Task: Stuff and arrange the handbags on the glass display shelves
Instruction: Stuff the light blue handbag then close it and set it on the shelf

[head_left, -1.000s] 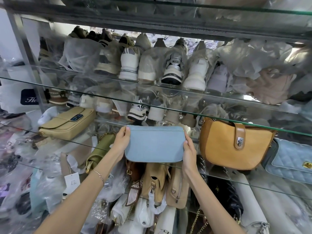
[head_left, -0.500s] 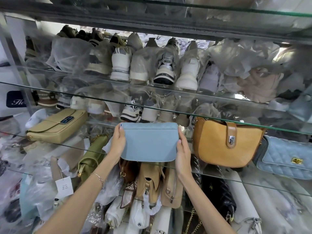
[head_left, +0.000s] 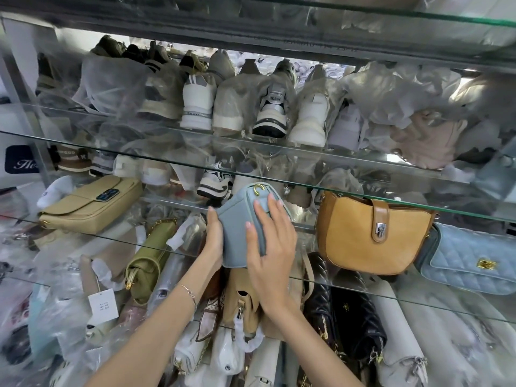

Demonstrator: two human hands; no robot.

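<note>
The middle glass shelf (head_left: 363,287) carries a row of handbags: a beige flap bag (head_left: 89,205) lies at the far left, a tan saddle bag (head_left: 368,236) with a silver clasp stands right of centre, and a quilted pale blue bag (head_left: 472,261) leans just beside it at the right edge. The two shelves above hold sneakers (head_left: 195,107), many of them wrapped in clear plastic. On the shelf below stand an olive bag (head_left: 150,258), a tan buckled bag (head_left: 243,300) and a black quilted bag (head_left: 343,317) among plastic-wrapped pieces. The light blue handbag (head_left: 240,236) sits between the beige and tan ones, over the front edge of the middle shelf; whether it rests on the glass cannot be told. It is turned end-on, its long axis running from the front edge back into the shelf, with the gold ring (head_left: 258,188) at the far, upper end and a narrow side toward the camera. The left hand (head_left: 213,241) lies flat against its left face, fingers straight and thumb hidden. The right hand (head_left: 272,247) grasps it over the near edge, thumb on one face and spread fingers on the other.
</note>
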